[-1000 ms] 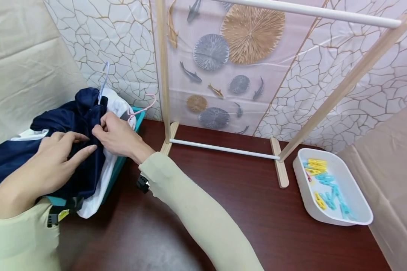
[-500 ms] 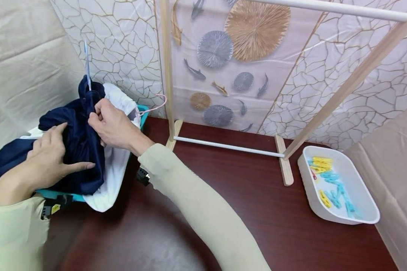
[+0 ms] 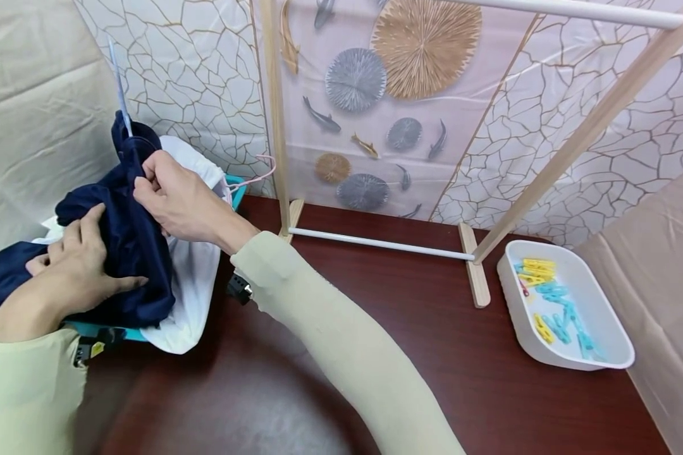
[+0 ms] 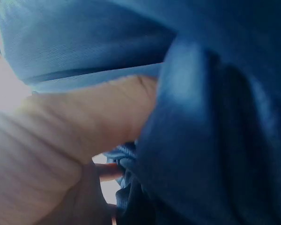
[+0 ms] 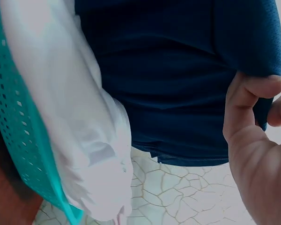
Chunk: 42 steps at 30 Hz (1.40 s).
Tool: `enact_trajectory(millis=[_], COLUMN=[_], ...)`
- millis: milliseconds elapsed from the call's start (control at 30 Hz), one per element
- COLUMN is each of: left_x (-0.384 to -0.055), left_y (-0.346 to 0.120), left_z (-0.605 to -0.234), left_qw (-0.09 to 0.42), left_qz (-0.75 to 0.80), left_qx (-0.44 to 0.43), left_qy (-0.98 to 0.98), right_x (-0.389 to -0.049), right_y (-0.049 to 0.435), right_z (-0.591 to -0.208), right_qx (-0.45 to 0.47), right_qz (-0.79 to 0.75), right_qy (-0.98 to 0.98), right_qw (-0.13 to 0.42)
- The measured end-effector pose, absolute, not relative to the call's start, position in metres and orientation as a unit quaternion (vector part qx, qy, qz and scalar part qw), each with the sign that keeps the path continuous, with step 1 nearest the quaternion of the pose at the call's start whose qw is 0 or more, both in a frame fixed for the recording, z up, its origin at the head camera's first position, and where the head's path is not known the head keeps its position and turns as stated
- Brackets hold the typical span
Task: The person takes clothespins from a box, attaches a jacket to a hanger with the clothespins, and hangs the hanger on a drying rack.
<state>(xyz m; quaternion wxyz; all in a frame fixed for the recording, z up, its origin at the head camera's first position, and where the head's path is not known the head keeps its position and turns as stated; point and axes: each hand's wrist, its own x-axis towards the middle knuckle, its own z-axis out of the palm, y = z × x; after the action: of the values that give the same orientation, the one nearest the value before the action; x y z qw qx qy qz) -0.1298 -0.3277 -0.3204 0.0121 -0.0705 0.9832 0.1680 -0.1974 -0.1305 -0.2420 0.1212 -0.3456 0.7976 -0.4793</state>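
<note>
A navy blue garment [image 3: 139, 265] lies bunched over the teal basket [image 3: 240, 189] at the left. Out of its raised upper edge rises a light blue hanger [image 3: 121, 88]. My right hand [image 3: 179, 199] pinches the cloth just below that edge; the right wrist view shows thumb and finger on the navy fabric [image 5: 164, 89]. Lower down, my left hand [image 3: 71, 278] rests on the garment with fingers extended and thumb apart. In the left wrist view, navy folds [image 4: 187, 131] hide part of that hand. White cloth [image 3: 196, 272] shows under the navy garment.
A pink hanger hook [image 3: 264, 169] sticks out by the basket's back corner. A wooden rack with a white top rod [image 3: 575, 9] and a white lower rod [image 3: 381, 243] stands on the dark table. At right, a white tub [image 3: 609, 335] holds yellow and blue clothespins.
My right hand has drawn the garment's upper edge up and left, and the blue hanger has risen with it. The left hand has moved away from the right hand and flattened on the cloth.
</note>
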Motion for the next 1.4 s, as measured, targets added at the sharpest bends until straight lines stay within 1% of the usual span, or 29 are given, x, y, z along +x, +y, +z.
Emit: enact_trajectory(millis=[200, 367, 533, 700, 800, 867, 967, 1000, 1067, 1133, 1200, 1300, 1333, 1400], left_x=[-0.128, -0.128, -0.129, -0.125, -0.123, -0.119, -0.110, -0.105, -0.095, -0.086, -0.078, -0.070, -0.071, -0.075], left_y=[-0.332, -0.344, -0.358, -0.364, -0.359, -0.352, -0.334, -0.325, -0.306, -0.287, -0.268, -0.241, -0.233, -0.222], left_z=[-0.314, -0.311, -0.315, -0.313, -0.309, -0.308, -0.309, -0.309, -0.309, -0.313, -0.320, -0.328, -0.331, -0.334], left_qw=[0.022, 0.033, 0.051, 0.051, 0.026, 0.016, -0.014, -0.034, -0.099, -0.180, -0.238, -0.242, -0.240, -0.233], left_qz=[0.165, 0.170, 0.166, 0.156, 0.143, 0.129, 0.108, 0.106, 0.118, 0.190, 0.283, 0.380, 0.399, 0.386], left_qx=[-0.107, -0.137, -0.130, -0.119, -0.106, -0.097, -0.086, -0.087, -0.082, -0.043, 0.019, 0.072, 0.064, 0.033], left_qy=[0.980, 0.975, 0.976, 0.979, 0.984, 0.987, 0.990, 0.990, 0.985, 0.964, 0.929, 0.890, 0.883, 0.892], right_x=[-0.194, -0.192, -0.193, -0.195, -0.197, -0.198, -0.197, -0.197, -0.196, -0.195, -0.193, -0.192, -0.191, -0.190], right_y=[-0.127, -0.118, -0.108, -0.105, -0.104, -0.104, -0.105, -0.105, -0.105, -0.106, -0.107, -0.107, -0.107, -0.106], right_z=[-0.231, -0.228, -0.229, -0.225, -0.221, -0.220, -0.220, -0.220, -0.220, -0.219, -0.217, -0.213, -0.212, -0.210], right_qx=[-0.352, -0.356, -0.377, -0.417, -0.429, -0.430, -0.431, -0.433, -0.441, -0.446, -0.452, -0.454, -0.455, -0.457], right_qz=[-0.489, -0.501, -0.509, -0.481, -0.461, -0.456, -0.448, -0.446, -0.440, -0.433, -0.427, -0.433, -0.438, -0.449], right_qy=[0.789, 0.780, 0.765, 0.766, 0.774, 0.777, 0.780, 0.780, 0.780, 0.781, 0.781, 0.777, 0.774, 0.767], right_qw=[0.120, 0.119, 0.112, 0.091, 0.065, 0.062, 0.064, 0.066, 0.066, 0.060, 0.054, 0.048, 0.046, 0.041])
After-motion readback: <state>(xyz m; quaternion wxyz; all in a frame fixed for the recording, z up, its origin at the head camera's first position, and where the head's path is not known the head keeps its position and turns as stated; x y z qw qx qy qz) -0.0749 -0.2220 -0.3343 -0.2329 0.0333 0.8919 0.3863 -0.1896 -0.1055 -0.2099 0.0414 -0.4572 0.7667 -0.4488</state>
